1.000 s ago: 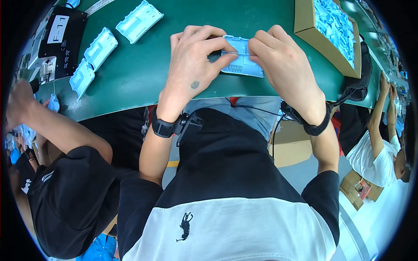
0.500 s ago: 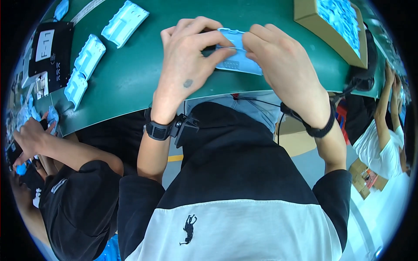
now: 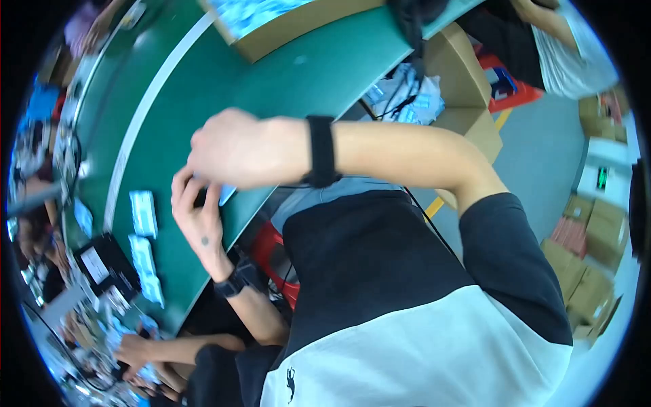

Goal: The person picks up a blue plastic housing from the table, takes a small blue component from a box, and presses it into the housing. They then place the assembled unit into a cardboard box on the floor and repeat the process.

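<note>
A light-blue plastic shell [image 3: 228, 195] shows only as a small corner between my hands, over the green table. My left hand [image 3: 194, 214] has its fingers and thumb curled around it, and most of the piece is covered. My right hand [image 3: 230, 149] is blurred directly above, with the forearm stretched across from the right. Its fingers are hidden, so I cannot tell whether they grip the shell. To the left of my left hand lie a light-blue moulded shell [image 3: 143, 214] and another light-blue moulded piece [image 3: 146, 271] just below it.
A cardboard box [image 3: 298, 32] of blue pieces stands at the table's far edge. A black box-shaped device [image 3: 107, 271] lies at left. Beside me, a co-worker's hand [image 3: 135, 351] works at lower left. An open carton [image 3: 464, 74] and red stool [image 3: 272, 261] stand beyond the table edge.
The whole view has turned and shifted, so the table things appear lower left. My right forearm now reaches across, and its hand covers most of the shell that showed plainly before.
</note>
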The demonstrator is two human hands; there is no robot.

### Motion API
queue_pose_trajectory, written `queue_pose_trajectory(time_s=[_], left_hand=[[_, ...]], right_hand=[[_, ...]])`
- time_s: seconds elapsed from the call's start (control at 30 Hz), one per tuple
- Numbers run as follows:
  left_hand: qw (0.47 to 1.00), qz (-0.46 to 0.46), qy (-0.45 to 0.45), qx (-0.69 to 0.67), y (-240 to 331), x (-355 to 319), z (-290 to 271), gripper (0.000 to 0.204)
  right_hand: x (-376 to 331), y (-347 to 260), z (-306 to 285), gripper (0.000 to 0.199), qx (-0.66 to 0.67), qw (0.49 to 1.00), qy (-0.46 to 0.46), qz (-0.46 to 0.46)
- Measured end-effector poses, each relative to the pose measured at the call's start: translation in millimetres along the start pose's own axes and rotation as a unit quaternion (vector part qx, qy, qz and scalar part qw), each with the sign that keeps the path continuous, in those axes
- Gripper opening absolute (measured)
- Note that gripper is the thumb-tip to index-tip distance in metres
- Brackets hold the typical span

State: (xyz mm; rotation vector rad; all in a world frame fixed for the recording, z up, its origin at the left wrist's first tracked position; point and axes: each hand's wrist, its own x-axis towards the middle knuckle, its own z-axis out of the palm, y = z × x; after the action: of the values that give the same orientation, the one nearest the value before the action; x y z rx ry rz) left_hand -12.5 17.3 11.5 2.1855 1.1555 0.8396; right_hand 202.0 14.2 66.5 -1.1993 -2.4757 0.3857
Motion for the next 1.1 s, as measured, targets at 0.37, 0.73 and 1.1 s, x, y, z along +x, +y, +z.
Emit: queue_pose_trajectory(time_s=[0.37,0.73,1.1], left_hand=[[0.982,-0.063,0.161,0.074,20.8,-28.2,-52.5,0.041],[0.885,-0.054,0.115,0.448,-43.3,-28.8,-63.1,0.033],[0.874,-0.079,0.126,0.464,-41.2,-38.5,-63.3,0.034]], right_hand=[[-275.5,4.7,-55.1,0.019,0.347,0.933,0.010,0.090],[-440.6,202.5,222.0,0.017,0.361,0.550,0.229,0.717],[-358.0,340.1,264.7,0.022,-0.041,0.686,0.098,0.720]])
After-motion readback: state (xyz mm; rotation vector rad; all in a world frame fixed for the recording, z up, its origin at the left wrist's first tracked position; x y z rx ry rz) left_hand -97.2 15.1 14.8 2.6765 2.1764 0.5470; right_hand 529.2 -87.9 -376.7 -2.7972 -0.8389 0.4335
